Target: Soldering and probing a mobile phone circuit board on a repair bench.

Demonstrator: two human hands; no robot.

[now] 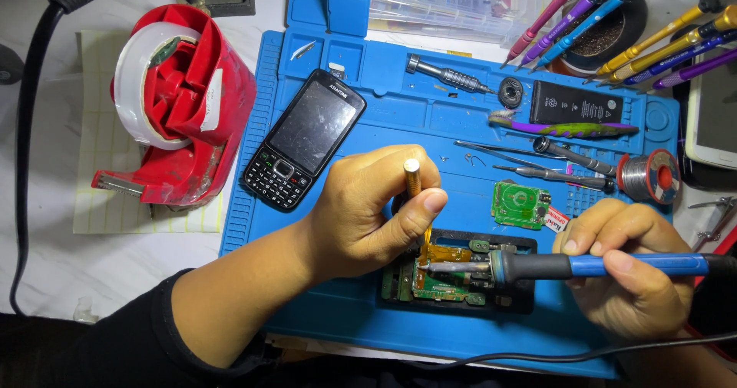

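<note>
Steadiness counts: your right hand (626, 261) clenches the blue-handled soldering iron (583, 265), tip on the opened black phone's green circuit board (437, 280) near the blue silicone mat's (338, 319) front edge, while your left hand (368, 204) pinches a brass-tipped tool (413, 177) upright; keep both braced.

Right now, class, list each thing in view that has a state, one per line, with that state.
Left hand: gripping a brass-tipped tool upright.
Right hand: gripping the soldering iron, tip on the opened phone board.
Keypad phone: screen dark, lying face up.
Tape dispenser: loaded with tape.
</note>
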